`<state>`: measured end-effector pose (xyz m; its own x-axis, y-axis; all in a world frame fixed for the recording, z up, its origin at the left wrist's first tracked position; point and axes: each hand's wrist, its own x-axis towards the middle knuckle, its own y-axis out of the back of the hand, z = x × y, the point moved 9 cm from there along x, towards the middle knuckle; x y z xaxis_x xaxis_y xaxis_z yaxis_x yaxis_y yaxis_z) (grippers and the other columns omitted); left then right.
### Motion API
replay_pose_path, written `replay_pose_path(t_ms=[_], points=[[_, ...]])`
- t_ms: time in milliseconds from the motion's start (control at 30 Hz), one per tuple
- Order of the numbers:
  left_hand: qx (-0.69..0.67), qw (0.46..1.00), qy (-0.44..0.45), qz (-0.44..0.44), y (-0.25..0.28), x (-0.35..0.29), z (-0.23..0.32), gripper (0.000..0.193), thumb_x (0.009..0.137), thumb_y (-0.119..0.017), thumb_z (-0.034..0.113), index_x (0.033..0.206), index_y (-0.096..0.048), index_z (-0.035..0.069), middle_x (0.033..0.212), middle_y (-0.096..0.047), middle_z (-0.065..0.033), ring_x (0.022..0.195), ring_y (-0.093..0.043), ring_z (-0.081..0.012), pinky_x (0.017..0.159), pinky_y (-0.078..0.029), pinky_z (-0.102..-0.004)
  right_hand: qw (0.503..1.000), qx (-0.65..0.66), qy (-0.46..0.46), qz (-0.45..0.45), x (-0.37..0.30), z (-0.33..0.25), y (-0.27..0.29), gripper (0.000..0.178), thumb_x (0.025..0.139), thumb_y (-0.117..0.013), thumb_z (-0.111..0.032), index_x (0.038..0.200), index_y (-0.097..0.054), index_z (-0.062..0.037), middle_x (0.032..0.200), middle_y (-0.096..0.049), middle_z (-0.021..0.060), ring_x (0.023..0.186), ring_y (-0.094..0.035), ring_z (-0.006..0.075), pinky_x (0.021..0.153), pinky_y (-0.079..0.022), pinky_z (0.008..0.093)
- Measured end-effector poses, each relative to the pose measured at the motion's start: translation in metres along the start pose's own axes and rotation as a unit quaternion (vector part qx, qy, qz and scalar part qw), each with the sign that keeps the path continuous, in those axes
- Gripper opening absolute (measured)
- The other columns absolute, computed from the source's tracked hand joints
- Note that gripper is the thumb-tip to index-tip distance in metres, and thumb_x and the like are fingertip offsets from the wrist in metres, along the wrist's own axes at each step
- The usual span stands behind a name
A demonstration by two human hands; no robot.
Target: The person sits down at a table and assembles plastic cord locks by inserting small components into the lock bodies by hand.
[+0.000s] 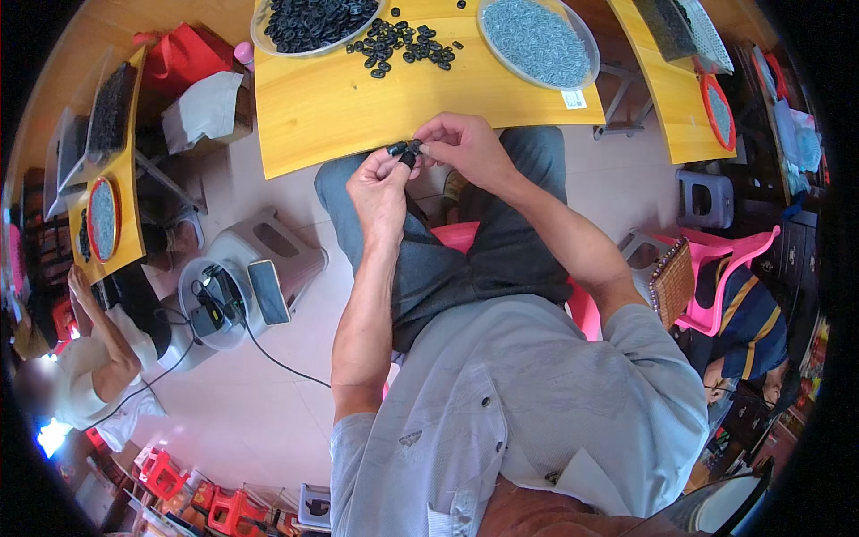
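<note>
Just past the near edge of the yellow table, over my lap, both hands meet. My left hand (378, 190) is closed, its thumb and fingers pinching a small black part (397, 148). Something black also covers the tip of that thumb; I cannot tell what it is. My right hand (467, 150) is closed in a pinch at the right end of the black part, its fingertips touching it. Whatever lies between those fingertips is too small to make out. Loose black oval pieces (412, 45) are scattered on the table beyond.
On the yellow table (358, 112) stand a tub of black pieces (313, 25) and a tub of small silvery metal pieces (537, 40). To the left, a stool (277, 237) bears a phone (268, 292) beside a tub with chargers and a cable. Other people sit at both sides.
</note>
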<state>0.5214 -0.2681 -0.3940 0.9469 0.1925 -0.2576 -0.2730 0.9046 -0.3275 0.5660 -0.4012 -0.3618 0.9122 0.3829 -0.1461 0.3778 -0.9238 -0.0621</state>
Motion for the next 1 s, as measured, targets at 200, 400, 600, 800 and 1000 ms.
replay_pose_path(t_ms=[200, 400, 600, 800, 1000], points=[[-0.007, 1.000, 0.004, 0.000, -0.001, -0.001, 0.001, 0.020, 0.082, -0.052, -0.009, 0.097, -0.065, -0.006, 0.086, -0.069, -0.0118, 0.073, -0.066, -0.0145, 0.068, -0.053, -0.0238, 0.999, -0.051, -0.002, 0.003, 0.002, 0.008, 0.005, 0.016, 0.087, -0.060, -0.001, 0.102, -0.064, 0.0045, 0.085, -0.068, 0.0079, 0.074, -0.066, 0.0113, 0.068, -0.053, 0.0237], [-0.022, 1.000, 0.012, 0.004, -0.001, -0.004, 0.001, 0.020, 0.082, -0.052, -0.009, 0.097, -0.065, -0.007, 0.088, -0.069, -0.0121, 0.075, -0.066, -0.0149, 0.070, -0.054, -0.0248, 0.999, -0.040, -0.006, 0.002, 0.001, 0.007, 0.000, 0.016, 0.087, -0.060, -0.001, 0.101, -0.064, 0.0050, 0.084, -0.068, 0.0079, 0.073, -0.065, 0.0107, 0.067, -0.053, 0.0227], [-0.027, 1.000, 0.001, 0.008, 0.000, -0.004, -0.002, 0.021, 0.081, -0.053, -0.011, 0.098, -0.064, -0.005, 0.089, -0.070, -0.0104, 0.076, -0.066, -0.0133, 0.070, -0.054, -0.0247, 0.999, -0.051, 0.002, 0.005, -0.001, 0.004, -0.002, 0.016, 0.086, -0.060, -0.001, 0.100, -0.065, 0.0051, 0.083, -0.068, 0.0071, 0.072, -0.065, 0.0106, 0.065, -0.052, 0.0228], [0.101, 0.990, -0.064, -0.071, -0.010, -0.004, 0.013, 0.025, 0.080, -0.058, -0.010, 0.104, -0.063, -0.005, 0.085, -0.070, -0.0065, 0.075, -0.064, -0.0080, 0.069, -0.051, -0.0235, 0.995, -0.041, -0.063, -0.064, 0.005, -0.007, 0.005, 0.017, 0.082, -0.062, -0.003, 0.099, -0.060, 0.0019, 0.077, -0.063, 0.0035, 0.065, -0.062, 0.0101, 0.059, -0.049, 0.0222], [0.345, 0.918, -0.172, -0.094, -0.024, -0.014, 0.036, 0.029, 0.075, -0.066, -0.001, 0.104, -0.064, 0.001, 0.076, -0.066, -0.0126, 0.070, -0.066, -0.0164, 0.067, -0.052, -0.0287, 0.989, -0.043, -0.104, -0.097, 0.004, 0.005, 0.010, 0.019, 0.081, -0.064, -0.005, 0.098, -0.057, -0.0014, 0.075, -0.061, 0.0016, 0.062, -0.060, 0.0085, 0.055, -0.044, 0.0208]])
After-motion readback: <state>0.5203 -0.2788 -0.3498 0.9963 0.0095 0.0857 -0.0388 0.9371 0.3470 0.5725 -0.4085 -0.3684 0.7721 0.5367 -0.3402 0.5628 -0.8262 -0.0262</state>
